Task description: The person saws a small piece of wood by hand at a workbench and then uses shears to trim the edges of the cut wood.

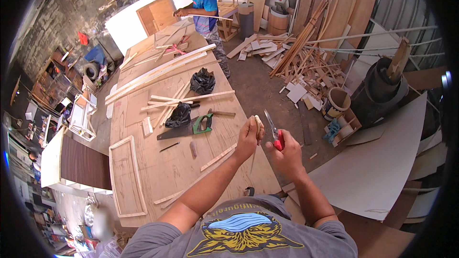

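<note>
My left hand (246,139), above the right edge of the plywood worktable (126,210), grips a thin, pale wooden piece (258,121). Just to its right, my right hand (288,155) grips red-handled cutters (278,138), their slim metal blades pointing up near that piece but apart from it. On the table lie a handsaw with a green handle (202,123), a hammer (223,113), a dark pencil-like stick (169,146), a small wooden block (193,150), two black plastic bags (202,80), several wooden strips (218,157) and a rectangular moulding frame (142,199).
A co-worker (206,5) stands at the table's far end holding a long strip. Offcuts (300,71) cover the floor to the right, near buckets (337,100), leaning boards and a large pale sheet (363,172). A cabinet (81,162) stands at the left.
</note>
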`<action>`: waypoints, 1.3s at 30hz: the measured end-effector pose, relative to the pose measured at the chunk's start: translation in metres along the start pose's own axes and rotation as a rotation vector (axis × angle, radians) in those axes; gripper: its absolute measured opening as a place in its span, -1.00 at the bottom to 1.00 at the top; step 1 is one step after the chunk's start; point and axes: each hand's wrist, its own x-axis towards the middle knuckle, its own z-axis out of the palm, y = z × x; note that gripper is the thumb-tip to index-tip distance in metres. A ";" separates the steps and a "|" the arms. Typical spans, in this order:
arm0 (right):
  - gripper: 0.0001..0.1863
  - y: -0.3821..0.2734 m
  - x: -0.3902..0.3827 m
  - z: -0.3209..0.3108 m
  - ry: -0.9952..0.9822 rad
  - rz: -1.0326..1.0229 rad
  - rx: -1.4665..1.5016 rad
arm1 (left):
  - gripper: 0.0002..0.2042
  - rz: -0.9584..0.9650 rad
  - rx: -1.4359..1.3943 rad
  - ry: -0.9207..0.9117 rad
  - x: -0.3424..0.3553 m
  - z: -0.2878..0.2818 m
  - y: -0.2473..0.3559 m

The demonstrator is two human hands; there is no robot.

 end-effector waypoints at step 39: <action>-0.34 0.014 0.025 -0.009 0.001 -0.329 -0.279 | -0.49 -0.271 0.116 -0.113 -0.002 -0.048 0.023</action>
